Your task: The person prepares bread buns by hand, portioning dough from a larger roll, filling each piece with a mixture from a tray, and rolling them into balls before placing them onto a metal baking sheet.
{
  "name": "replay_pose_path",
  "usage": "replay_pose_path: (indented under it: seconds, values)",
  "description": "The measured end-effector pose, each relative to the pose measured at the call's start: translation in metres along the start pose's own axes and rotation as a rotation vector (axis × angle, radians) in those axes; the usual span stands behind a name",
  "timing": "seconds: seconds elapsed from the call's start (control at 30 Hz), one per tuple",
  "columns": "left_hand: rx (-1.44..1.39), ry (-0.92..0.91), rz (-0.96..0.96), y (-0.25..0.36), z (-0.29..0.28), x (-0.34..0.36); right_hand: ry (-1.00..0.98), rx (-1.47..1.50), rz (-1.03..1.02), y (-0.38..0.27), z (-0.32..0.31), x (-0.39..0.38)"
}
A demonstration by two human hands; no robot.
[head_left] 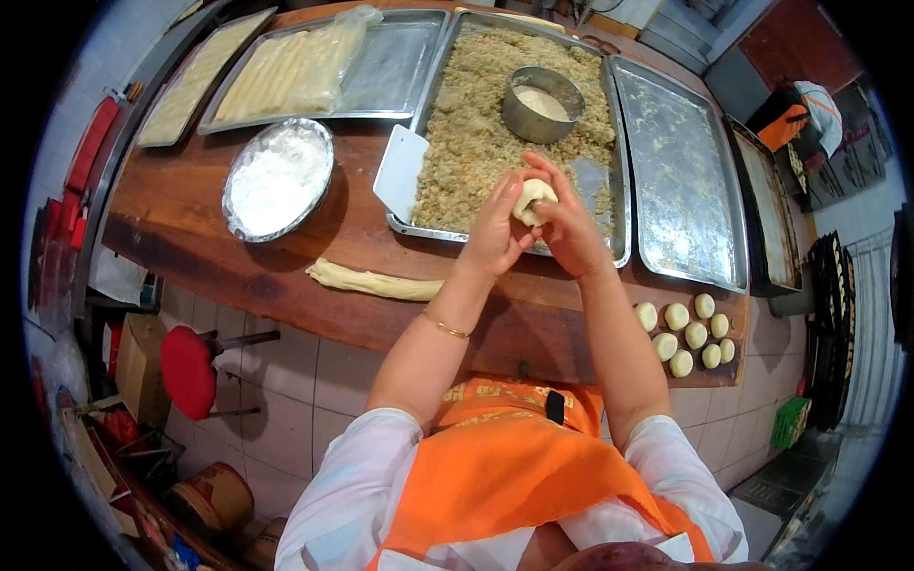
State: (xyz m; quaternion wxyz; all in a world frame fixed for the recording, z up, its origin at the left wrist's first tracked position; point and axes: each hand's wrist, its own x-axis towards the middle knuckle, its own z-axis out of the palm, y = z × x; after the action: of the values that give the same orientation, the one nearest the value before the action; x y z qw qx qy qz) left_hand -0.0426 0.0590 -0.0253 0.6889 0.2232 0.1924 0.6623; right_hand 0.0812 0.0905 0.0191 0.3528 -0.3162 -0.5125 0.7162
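My left hand [497, 214] and my right hand [569, 214] are closed around a pale dough piece [529, 198] with a hollow in it, held over the near part of a metal tray [455, 74] of crumbly brown mixture [466, 124]. A steel ring or bowl [522, 122] with pale contents sits in that mixture. A white scraper [400, 171] lies on the tray's left edge. Below my left hand, a dough rope [367, 281] lies on the wooden table [190, 224]. Several small round dough pieces [675, 317] sit near the table's right corner.
A flour bowl [271, 181] and trays of dough strips [281, 74] are at left. A bare metal tray [681, 171] and darker trays [771, 228] stand at right. A co-worker in orange apron [785, 124] is at far right, and a red stool [190, 371] below left.
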Motion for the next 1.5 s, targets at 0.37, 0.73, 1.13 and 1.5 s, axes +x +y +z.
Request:
replay_pose_path:
  seconds: [0.37, 0.73, 1.13, 1.5]
  values:
    - [-0.339, -0.204, -0.085, -0.004, -0.007, 0.0, -0.168, -0.951, -0.448, -0.007, -0.008, -0.002]
    - [0.026, 0.129, -0.066, -0.02, 0.02, -0.012, 0.124, -0.867, -0.557, 0.002, 0.003, -0.004]
    - [0.102, 0.068, 0.018, -0.025, 0.026, -0.019, 0.077, -0.774, -0.491, 0.005, 0.006, -0.016]
    - [0.279, 0.107, 0.027, -0.019, 0.042, -0.034, 0.017, -0.815, -0.651, -0.002, 0.001, -0.027]
